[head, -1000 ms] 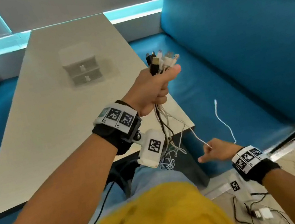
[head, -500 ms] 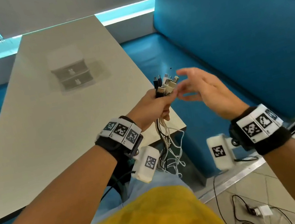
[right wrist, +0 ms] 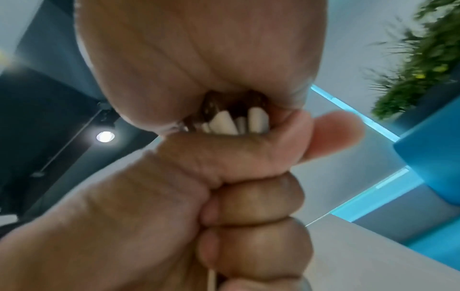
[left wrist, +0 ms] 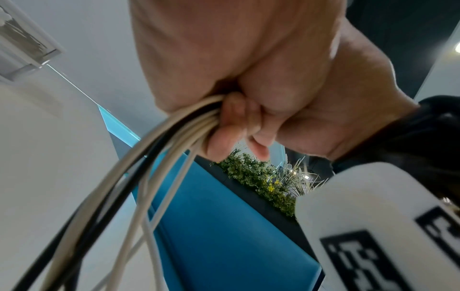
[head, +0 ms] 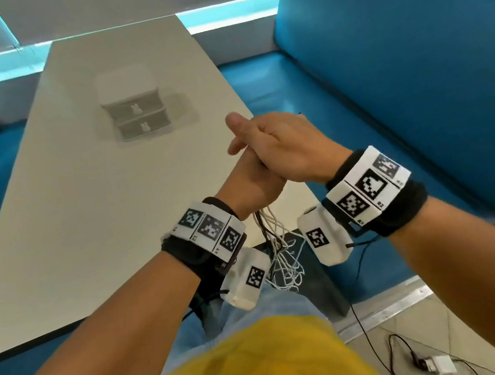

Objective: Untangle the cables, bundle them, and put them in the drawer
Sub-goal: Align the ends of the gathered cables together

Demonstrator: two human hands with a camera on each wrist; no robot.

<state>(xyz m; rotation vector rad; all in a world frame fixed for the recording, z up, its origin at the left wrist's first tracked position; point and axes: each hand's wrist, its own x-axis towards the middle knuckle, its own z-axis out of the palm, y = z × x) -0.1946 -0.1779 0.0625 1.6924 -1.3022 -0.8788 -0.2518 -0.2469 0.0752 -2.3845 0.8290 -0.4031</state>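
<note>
My left hand [head: 247,187] is a fist round a bundle of white and dark cables [head: 276,238] above the table's near right corner. The cables [left wrist: 154,157] leave the bottom of the fist [left wrist: 248,82] and hang in loops to my lap. My right hand [head: 285,147] lies over the top of that fist, its fingers fairly straight and pointing left. Its palm [right wrist: 199,59] rests on the white and dark plug ends [right wrist: 236,122] that stick up from the left fist [right wrist: 248,196]. The small white two-drawer unit [head: 134,108] stands mid-table, both drawers closed.
The long white table [head: 79,217] runs away from me between blue bench seats [head: 386,80]. Other wires and a white adapter [head: 436,365] lie on the tiled floor at lower right. A planter with greenery [left wrist: 261,177] stands behind the right bench.
My right hand rose from beside my knee to the plug ends and now covers them with its palm. The left fist with the cables dropped lower and nearer to me.
</note>
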